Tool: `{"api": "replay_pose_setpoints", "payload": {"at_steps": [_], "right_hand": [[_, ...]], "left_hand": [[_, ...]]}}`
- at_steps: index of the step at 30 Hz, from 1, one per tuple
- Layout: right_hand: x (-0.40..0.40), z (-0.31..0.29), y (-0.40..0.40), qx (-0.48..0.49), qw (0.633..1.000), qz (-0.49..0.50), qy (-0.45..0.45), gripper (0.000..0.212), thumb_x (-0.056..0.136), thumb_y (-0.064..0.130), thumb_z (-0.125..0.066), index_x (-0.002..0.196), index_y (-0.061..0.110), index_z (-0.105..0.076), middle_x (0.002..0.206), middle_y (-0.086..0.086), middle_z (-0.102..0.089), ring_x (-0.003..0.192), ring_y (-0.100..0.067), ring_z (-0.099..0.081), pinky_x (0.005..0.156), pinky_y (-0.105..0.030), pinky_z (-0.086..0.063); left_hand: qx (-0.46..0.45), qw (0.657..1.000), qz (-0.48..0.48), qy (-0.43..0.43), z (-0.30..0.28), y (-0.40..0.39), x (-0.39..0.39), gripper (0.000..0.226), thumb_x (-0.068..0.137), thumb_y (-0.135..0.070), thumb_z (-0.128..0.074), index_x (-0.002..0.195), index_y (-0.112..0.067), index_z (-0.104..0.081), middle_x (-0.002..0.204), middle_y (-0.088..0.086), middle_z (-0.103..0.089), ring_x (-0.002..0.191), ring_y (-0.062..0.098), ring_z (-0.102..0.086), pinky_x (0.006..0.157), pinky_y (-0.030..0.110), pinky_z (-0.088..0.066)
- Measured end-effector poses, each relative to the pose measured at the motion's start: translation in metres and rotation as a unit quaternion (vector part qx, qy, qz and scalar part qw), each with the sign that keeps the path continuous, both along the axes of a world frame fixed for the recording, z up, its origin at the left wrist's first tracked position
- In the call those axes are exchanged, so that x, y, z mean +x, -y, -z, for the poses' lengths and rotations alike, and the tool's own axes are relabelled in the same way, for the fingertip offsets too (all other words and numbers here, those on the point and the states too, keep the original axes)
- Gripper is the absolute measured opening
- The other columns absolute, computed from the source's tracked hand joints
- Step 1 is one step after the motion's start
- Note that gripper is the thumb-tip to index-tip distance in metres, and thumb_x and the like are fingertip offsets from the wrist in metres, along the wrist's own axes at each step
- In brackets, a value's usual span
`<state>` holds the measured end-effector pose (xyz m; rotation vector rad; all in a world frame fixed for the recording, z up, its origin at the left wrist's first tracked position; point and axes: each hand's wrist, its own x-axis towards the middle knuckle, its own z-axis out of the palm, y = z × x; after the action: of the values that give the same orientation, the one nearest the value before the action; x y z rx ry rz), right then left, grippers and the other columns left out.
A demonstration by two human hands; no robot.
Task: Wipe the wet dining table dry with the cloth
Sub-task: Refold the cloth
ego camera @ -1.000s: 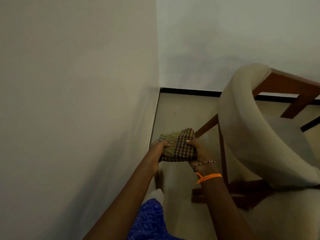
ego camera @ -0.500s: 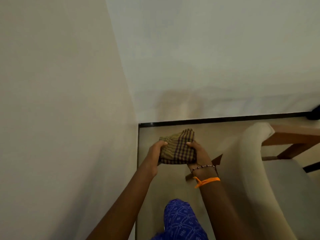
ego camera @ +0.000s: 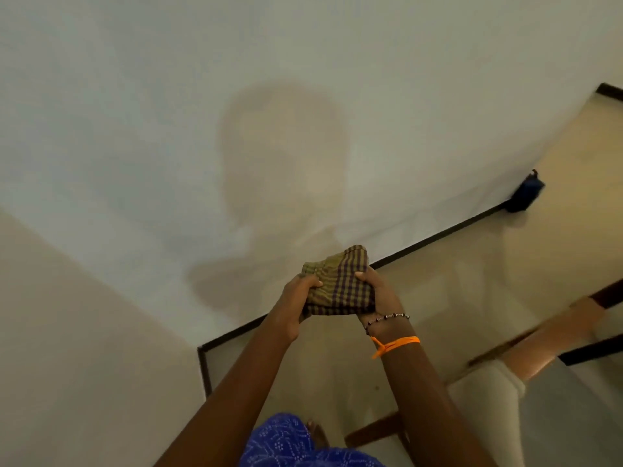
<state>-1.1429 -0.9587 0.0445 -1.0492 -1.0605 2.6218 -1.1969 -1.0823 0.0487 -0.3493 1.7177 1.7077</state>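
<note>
The view has swung round since a moment ago: the wall corner that sat straight ahead now lies low on the left, the chair (ego camera: 485, 396) has slid off to the near right, and a small dark blue thing (ego camera: 526, 193) by the skirting has come into sight far right. The cloth (ego camera: 337, 281), a bunched check of olive and purple, has kept its place between the two hands, held up in the air in front of the wall.

No tabletop shows anywhere here (only wall, floor and that one chair), so the wiping has not begun, I'd judge. To do this step well, she'd best fold the cloth into a flat pad while walking, a dry face outward, so it meets the wet surface broad and not as a lump.

The left hand (ego camera: 296, 301) has its grip closed round the cloth's left edge, thumb on top. The right hand (ego camera: 377, 294) cups the right side from below, fingers curled up over the fabric. Both press on the cloth; neither is spread.
</note>
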Motion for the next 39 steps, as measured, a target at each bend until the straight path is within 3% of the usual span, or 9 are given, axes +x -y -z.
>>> {"api": "replay_pose_setpoints", "payload": {"at_steps": [4,7,10,18,27,32,34,36,39], "right_hand": [[-0.032,0.005,-0.065,-0.005,0.996,0.092,0.015,0.042,0.090,0.000,-0.041,0.132,-0.001,-0.047,0.134,-0.027,-0.050,0.123,-0.044,-0.048,0.107,-0.057,-0.035],[-0.051,0.013,-0.115,-0.033,0.986,0.160,0.031,0.041,0.092,0.003,-0.039,0.131,-0.003,-0.047,0.126,-0.023,-0.056,0.105,-0.038,-0.057,0.092,-0.049,-0.047],[-0.074,0.016,-0.166,-0.058,0.972,0.225,0.041,0.040,0.092,0.005,-0.038,0.130,-0.006,-0.048,0.124,-0.023,-0.055,0.091,-0.035,-0.058,0.076,-0.043,-0.049],[-0.121,0.013,-0.295,-0.046,0.917,0.388,0.073,0.033,0.092,0.007,-0.043,0.122,-0.005,-0.053,0.113,-0.017,-0.058,0.091,-0.032,-0.057,0.071,-0.039,-0.049],[-0.090,0.045,-0.436,-0.053,0.846,0.516,0.123,0.022,0.092,0.006,-0.042,0.081,0.007,-0.062,0.085,-0.009,-0.061,0.073,-0.024,-0.055,0.061,-0.034,-0.045],[-0.052,0.051,-0.532,-0.043,0.830,0.529,0.173,0.024,0.092,0.007,-0.043,0.074,0.008,-0.059,0.078,-0.009,-0.055,0.065,-0.022,-0.049,0.055,-0.029,-0.037],[-0.034,0.045,-0.571,-0.009,0.826,0.523,0.210,0.022,0.093,0.009,-0.045,0.078,0.006,-0.060,0.088,-0.016,-0.058,0.072,-0.025,-0.053,0.057,-0.027,-0.035],[-0.017,0.040,-0.603,0.035,0.811,0.529,0.245,0.027,0.095,0.014,-0.045,0.109,-0.004,-0.059,0.120,-0.025,-0.055,0.108,-0.035,-0.054,0.073,-0.029,-0.039],[0.009,0.037,-0.639,0.102,0.793,0.568,0.195,0.042,0.097,0.035,-0.043,0.134,0.016,-0.050,0.145,-0.007,-0.044,0.133,-0.020,-0.041,0.102,-0.030,-0.031]], "left_hand": [[0.016,0.997,0.072,0.011,-0.001,-0.077,-0.054,0.039,0.081,-0.009,-0.052,0.119,-0.006,-0.056,0.120,0.018,-0.062,0.110,0.035,-0.058,0.097,0.050,-0.047],[0.039,0.990,0.134,-0.001,0.001,-0.138,-0.087,0.033,0.082,-0.006,-0.050,0.115,-0.008,-0.057,0.116,0.016,-0.063,0.098,0.030,-0.060,0.084,0.040,-0.051],[0.042,0.979,0.199,-0.008,0.003,-0.203,-0.122,0.028,0.083,-0.007,-0.050,0.110,-0.010,-0.058,0.119,0.019,-0.062,0.105,0.034,-0.059,0.092,0.043,-0.048],[0.034,0.930,0.367,0.007,-0.004,-0.377,-0.192,0.027,0.081,-0.008,-0.052,0.107,-0.013,-0.059,0.113,0.017,-0.063,0.102,0.032,-0.060,0.092,0.044,-0.047],[0.007,0.854,0.519,0.041,0.007,-0.564,-0.164,0.010,0.080,-0.006,-0.053,0.083,-0.015,-0.057,0.072,0.003,-0.056,0.061,0.015,-0.052,0.048,0.021,-0.042],[0.004,0.816,0.578,0.022,0.002,-0.674,-0.122,0.008,0.080,-0.006,-0.051,0.081,-0.013,-0.054,0.066,0.002,-0.051,0.055,0.014,-0.048,0.045,0.020,-0.038],[0.007,0.800,0.600,0.012,-0.003,-0.717,-0.099,0.007,0.080,-0.006,-0.052,0.079,-0.014,-0.051,0.065,0.002,-0.049,0.053,0.015,-0.046,0.046,0.022,-0.039],[0.003,0.777,0.629,-0.005,-0.011,-0.753,-0.077,0.007,0.080,-0.008,-0.053,0.080,-0.015,-0.050,0.065,0.002,-0.047,0.053,0.015,-0.044,0.049,0.025,-0.038],[0.005,0.729,0.683,-0.033,-0.017,-0.804,-0.038,0.017,0.079,-0.010,-0.054,0.096,-0.008,-0.055,0.069,0.002,-0.050,0.057,0.014,-0.046,0.050,0.024,-0.040]]}}
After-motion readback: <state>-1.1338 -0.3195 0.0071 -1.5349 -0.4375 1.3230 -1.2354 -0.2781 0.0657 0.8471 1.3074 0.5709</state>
